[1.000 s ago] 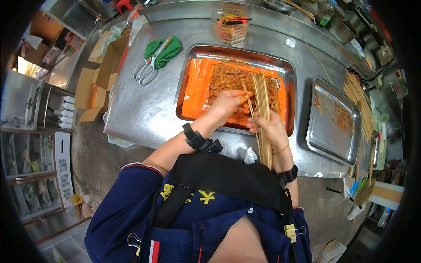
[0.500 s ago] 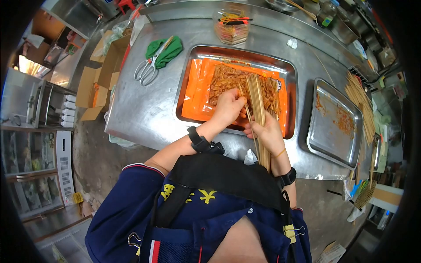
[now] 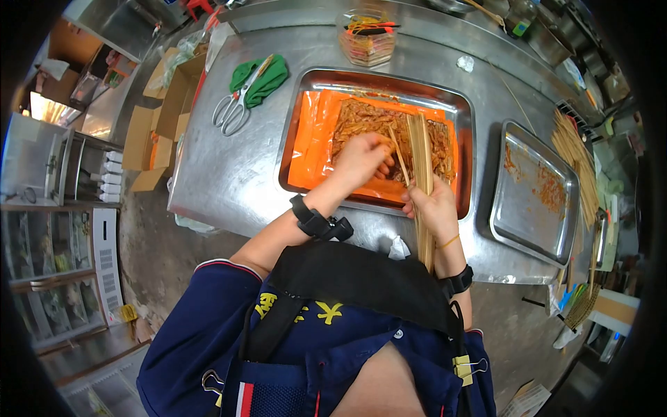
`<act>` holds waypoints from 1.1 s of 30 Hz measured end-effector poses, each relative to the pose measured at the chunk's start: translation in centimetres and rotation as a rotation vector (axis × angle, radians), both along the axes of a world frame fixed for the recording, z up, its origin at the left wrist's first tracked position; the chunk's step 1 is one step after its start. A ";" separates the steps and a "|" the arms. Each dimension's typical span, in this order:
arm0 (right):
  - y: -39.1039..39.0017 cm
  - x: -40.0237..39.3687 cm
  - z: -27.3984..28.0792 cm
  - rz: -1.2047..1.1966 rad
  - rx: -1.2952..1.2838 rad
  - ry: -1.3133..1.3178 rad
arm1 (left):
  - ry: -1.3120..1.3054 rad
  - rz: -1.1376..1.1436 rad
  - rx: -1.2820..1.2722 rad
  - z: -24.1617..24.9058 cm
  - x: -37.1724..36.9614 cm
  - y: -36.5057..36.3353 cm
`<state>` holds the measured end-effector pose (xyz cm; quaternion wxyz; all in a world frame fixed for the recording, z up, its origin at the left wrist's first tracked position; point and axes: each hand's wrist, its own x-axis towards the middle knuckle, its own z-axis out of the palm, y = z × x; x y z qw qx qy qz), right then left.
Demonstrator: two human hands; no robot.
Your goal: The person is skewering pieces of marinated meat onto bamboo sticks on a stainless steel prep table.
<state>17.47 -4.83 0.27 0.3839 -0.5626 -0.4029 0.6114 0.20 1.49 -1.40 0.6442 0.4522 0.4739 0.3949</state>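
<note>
Here, left hand (image 3: 363, 161) hides its fingertips against the meat (image 3: 368, 125).

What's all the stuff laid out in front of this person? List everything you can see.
large tray: one, steel, centre of the table, lined with orange plastic
meat strips: a heap, reddish-brown, on the orange lining
small tray: one, steel, smeared with red sauce, to the right
loose skewers: a pile, pale bamboo, far right edge
scissors: one pair, steel, left of the large tray
cloth: one, green, under the scissors' blades
plastic tub: one, clear, behind the large tray
cardboard boxes: several, brown, on the floor at left
table: one, steel
left hand: over the meat strips, pinching a single skewer
right hand: gripping a skewer bundle upright at the tray's front rim
</note>
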 end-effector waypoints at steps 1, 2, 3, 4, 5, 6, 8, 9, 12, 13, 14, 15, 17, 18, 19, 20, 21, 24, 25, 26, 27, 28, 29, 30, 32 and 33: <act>0.0 0.4 -0.1 -0.020 0.005 0.003 | -0.003 0.040 -0.021 0.2 -0.7 0.4; 0.1 0.8 -0.1 -0.039 0.009 0.008 | 0.022 0.077 0.053 0.2 -1.9 1.1; 0.1 1.2 -0.1 -0.057 0.011 0.013 | 0.072 0.142 0.072 0.4 -3.1 1.6; 0.1 1.4 0.1 -0.075 0.000 0.002 | 0.128 0.185 0.130 0.4 -4.2 2.0; 0.1 1.5 0.0 -0.071 0.005 0.016 | 0.184 0.229 0.187 0.2 -5.1 2.3; 0.1 1.6 -0.1 -0.065 0.011 0.030 | 0.335 0.195 0.217 -0.1 -5.7 2.3; 0.1 1.6 -0.3 -0.059 0.019 0.048 | 0.635 0.125 0.278 -0.4 -6.5 2.3; 0.1 1.5 -0.3 -0.058 0.019 0.053 | 0.703 0.077 0.299 -0.4 -6.3 2.1; 0.0 1.3 0.1 -0.060 0.016 0.030 | 0.822 -0.070 0.319 -0.2 -4.5 0.8; 0.0 1.3 0.2 -0.061 0.015 0.016 | 0.884 -0.102 0.358 0.0 -3.6 0.4; 0.1 1.3 0.1 -0.063 0.009 0.019 | 0.945 -0.133 0.397 0.2 -2.6 0.0; 0.1 1.3 0.0 -0.064 0.004 0.022 | 1.006 -0.164 0.438 0.4 -1.6 -0.3; 0.1 1.3 -0.1 -0.064 0.004 0.019 | 1.086 -0.178 0.473 0.5 -0.4 -0.5; 0.1 1.3 -0.1 -0.063 0.007 0.013 | 1.141 -0.191 0.523 0.2 -0.1 -0.4; 0.0 1.3 -0.1 -0.061 0.010 0.007 | 1.197 -0.204 0.573 0.0 0.1 -0.4; 0.0 1.2 0.0 -0.056 0.002 0.007 | 1.169 -0.203 0.545 -0.1 0.1 -0.3; -0.1 1.1 0.0 -0.051 -0.006 0.008 | 1.142 -0.202 0.518 0.0 0.0 -0.2; -0.2 0.7 0.2 -0.022 -0.004 0.003 | 1.058 -0.176 0.448 -0.5 -1.2 0.3; -0.3 0.6 0.2 -0.009 0.001 0.000 | 1.030 -0.163 0.427 -0.7 -1.6 0.5; -0.4 0.5 0.2 -0.014 -0.009 -0.001 | 0.973 -0.153 0.391 -0.8 -1.8 0.7; -0.4 0.3 0.2 -0.015 -0.018 0.000 | 0.919 -0.138 0.356 -0.8 -2.0 0.8; -0.3 0.1 0.3 -0.017 -0.025 0.000 | 0.864 -0.125 0.322 -0.8 -2.3 1.1; -0.3 0.0 0.1 -0.008 -0.011 0.001 | 0.704 -0.086 0.246 -1.1 -2.6 1.4; -0.3 0.1 -0.1 -0.003 0.001 -0.001 | 0.539 -0.053 0.172 -1.3 -2.8 1.7; -0.3 0.4 -0.1 0.003 0.005 -0.009 | 0.368 -0.041 0.018 -1.3 -3.4 2.3; -0.3 0.4 0.0 0.010 -0.003 -0.009 | 0.337 -0.010 -0.002 -0.6 -3.3 2.3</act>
